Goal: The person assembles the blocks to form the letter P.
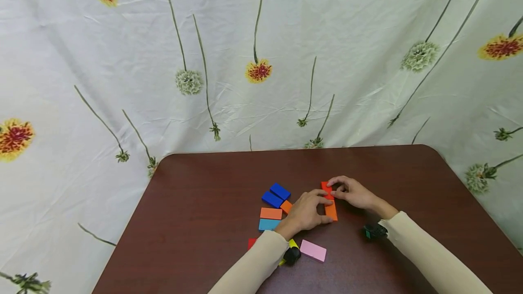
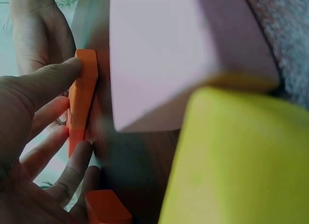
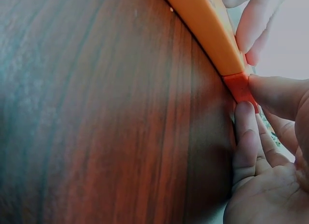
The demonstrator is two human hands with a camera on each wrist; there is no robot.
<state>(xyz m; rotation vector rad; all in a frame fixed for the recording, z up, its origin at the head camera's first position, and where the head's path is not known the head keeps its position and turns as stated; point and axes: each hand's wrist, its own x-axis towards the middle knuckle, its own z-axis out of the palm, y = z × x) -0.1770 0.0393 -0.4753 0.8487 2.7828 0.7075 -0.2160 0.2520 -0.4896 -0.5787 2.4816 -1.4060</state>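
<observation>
Red block (image 1: 325, 186): end to end with orange block (image 1: 331, 211), on its far side | right hand (image 1: 357, 194): thumb and finger pinching red block | left hand (image 1: 304, 212): digits spread, touching orange block | risk: uneven pushing could skew the join; a dropping left wrist could knock pink block (image 1: 313, 251), nearward of orange block
</observation>
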